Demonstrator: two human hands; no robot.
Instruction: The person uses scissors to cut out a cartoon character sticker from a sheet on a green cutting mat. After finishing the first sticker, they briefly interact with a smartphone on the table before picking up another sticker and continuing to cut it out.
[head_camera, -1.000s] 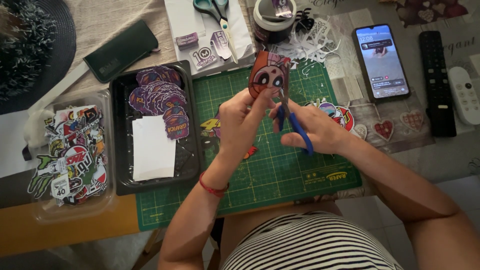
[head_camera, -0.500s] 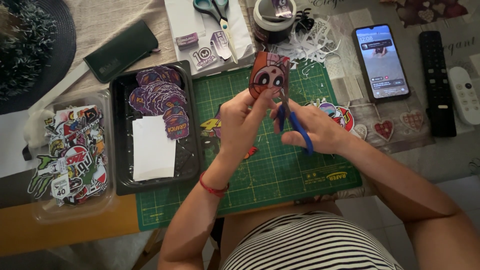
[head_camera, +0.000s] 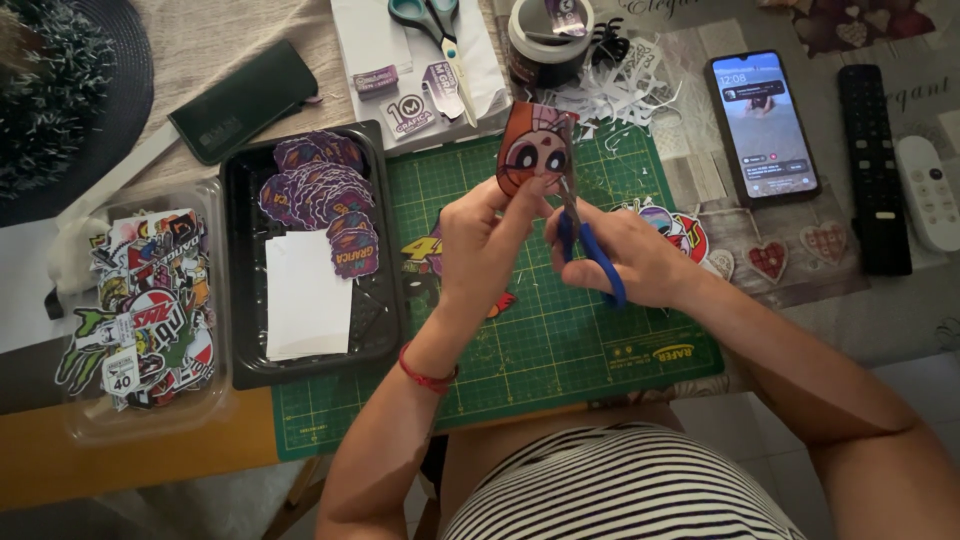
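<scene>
My left hand (head_camera: 485, 240) pinches a cartoon sticker (head_camera: 533, 150) with an orange-haired, big-eyed face, held upright over the green cutting mat (head_camera: 560, 340). My right hand (head_camera: 625, 255) grips blue-handled scissors (head_camera: 590, 245), whose blades point up against the sticker's right edge. Both hands meet over the mat's upper middle. A few cut stickers (head_camera: 675, 225) lie on the mat to the right of my hands.
A black tray (head_camera: 375, 330) with purple stickers and a white sheet sits left of the mat. A clear tray (head_camera: 140, 300) with several stickers lies further left. A phone (head_camera: 765, 125), two remotes (head_camera: 875, 170), teal scissors (head_camera: 435, 25), a tape roll (head_camera: 545, 40) and paper scraps (head_camera: 620, 85) lie beyond.
</scene>
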